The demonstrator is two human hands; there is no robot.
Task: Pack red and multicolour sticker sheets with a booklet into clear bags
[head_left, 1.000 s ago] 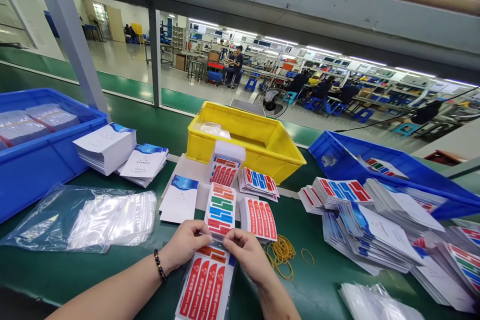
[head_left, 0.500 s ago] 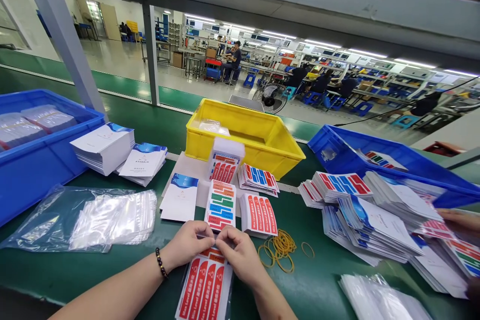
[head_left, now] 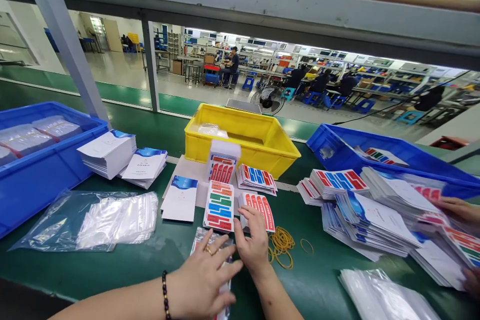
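Note:
My left hand (head_left: 204, 280), with a ring and a beaded bracelet, lies spread and flat over a clear plastic bag (head_left: 200, 236) that holds printed cards; most of the bag is hidden under it. My right hand (head_left: 255, 242) has its fingers stretched over the near left part of the stack of red-striped label cards (head_left: 265, 210). Whether its fingertips press on the top card I cannot tell. Just beyond my hands lies a stack of multicoloured label cards (head_left: 219, 205). White booklets with a blue top (head_left: 180, 200) lie left of it.
Yellow rubber bands (head_left: 281, 242) lie right of my right hand. Clear zip bags (head_left: 120, 220) are at left, more bags (head_left: 378, 292) at right front. A yellow bin (head_left: 243, 147) and blue bins (head_left: 45, 170) stand behind. Another person's hand (head_left: 459, 208) is among the booklet piles at far right.
Both hands have let go of the bag's top edge. My left hand has spread flat over the bag, and my right has moved up and right to the red-striped cards. Another person's hands have appeared at right.

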